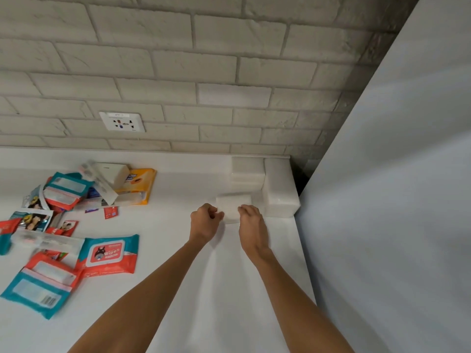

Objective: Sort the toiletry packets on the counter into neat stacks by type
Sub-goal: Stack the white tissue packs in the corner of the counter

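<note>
A small white packet (232, 205) lies flat on the white counter (178, 250) near the back right corner. My left hand (206, 218) is curled at the packet's left edge and pinches it. My right hand (251, 221) curls its fingers over the right edge. Two taller white packs (247, 169) (280, 189) stand just behind, against the wall. At the left lies a loose heap: teal-and-coral wipes packets (109, 253) (40, 286) (66, 189), a yellow packet (139, 182), a white box (116, 171) and small red sachets (110, 212).
A white brick wall with a socket (122, 121) runs behind the counter. A tall grey panel (382, 200) closes off the right side, right beside the white packs. Bare counter lies between the heap and my hands.
</note>
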The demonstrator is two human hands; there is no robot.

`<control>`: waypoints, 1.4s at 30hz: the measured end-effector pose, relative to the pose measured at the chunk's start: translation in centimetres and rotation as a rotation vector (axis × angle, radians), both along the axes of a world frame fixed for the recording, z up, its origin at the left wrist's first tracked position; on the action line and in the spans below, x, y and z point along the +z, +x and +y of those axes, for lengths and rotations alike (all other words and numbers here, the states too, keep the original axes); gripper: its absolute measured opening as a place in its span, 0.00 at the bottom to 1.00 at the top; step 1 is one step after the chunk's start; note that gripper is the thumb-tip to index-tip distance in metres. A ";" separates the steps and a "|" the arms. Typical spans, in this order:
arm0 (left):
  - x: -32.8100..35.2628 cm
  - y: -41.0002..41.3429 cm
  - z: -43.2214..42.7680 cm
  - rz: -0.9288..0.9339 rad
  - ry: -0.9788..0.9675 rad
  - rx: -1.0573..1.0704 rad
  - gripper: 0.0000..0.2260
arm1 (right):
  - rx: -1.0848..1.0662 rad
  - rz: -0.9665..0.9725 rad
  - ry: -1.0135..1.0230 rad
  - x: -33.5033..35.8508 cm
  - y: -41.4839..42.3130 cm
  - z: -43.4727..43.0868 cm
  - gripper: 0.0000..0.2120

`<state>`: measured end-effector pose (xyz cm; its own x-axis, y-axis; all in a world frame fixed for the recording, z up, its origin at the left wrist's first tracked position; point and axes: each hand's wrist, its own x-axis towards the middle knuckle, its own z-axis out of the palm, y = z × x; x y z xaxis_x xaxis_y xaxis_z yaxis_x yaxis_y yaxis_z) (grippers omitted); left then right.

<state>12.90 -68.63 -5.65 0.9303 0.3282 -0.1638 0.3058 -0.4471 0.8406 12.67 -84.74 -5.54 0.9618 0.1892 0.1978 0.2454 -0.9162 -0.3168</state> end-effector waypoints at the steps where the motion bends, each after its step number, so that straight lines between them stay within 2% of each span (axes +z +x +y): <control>1: -0.1 0.3 -0.2 -0.007 0.012 -0.007 0.13 | 0.012 -0.003 -0.020 -0.1 0.0 -0.1 0.27; 8: -0.3 1.7 -1.6 -0.145 0.125 -0.190 0.20 | 0.022 0.035 -0.126 -0.8 1.0 -1.0 0.31; 15: -0.8 2.6 -2.6 -0.240 0.434 -0.360 0.15 | 0.004 0.022 -0.165 -0.9 1.9 -1.3 0.33; 24: -0.7 4.6 -3.6 -0.187 0.429 -0.368 0.14 | -0.058 0.065 -0.180 -1.1 3.3 -1.5 0.32; 36: -0.6 5.0 -3.8 -0.145 0.401 -0.356 0.14 | -0.036 0.080 -0.209 -1.4 4.5 -1.2 0.30; 42: 0.4 4.2 -3.1 -0.132 0.413 -0.387 0.19 | -0.034 0.106 -0.198 -1.3 4.5 -1.4 0.32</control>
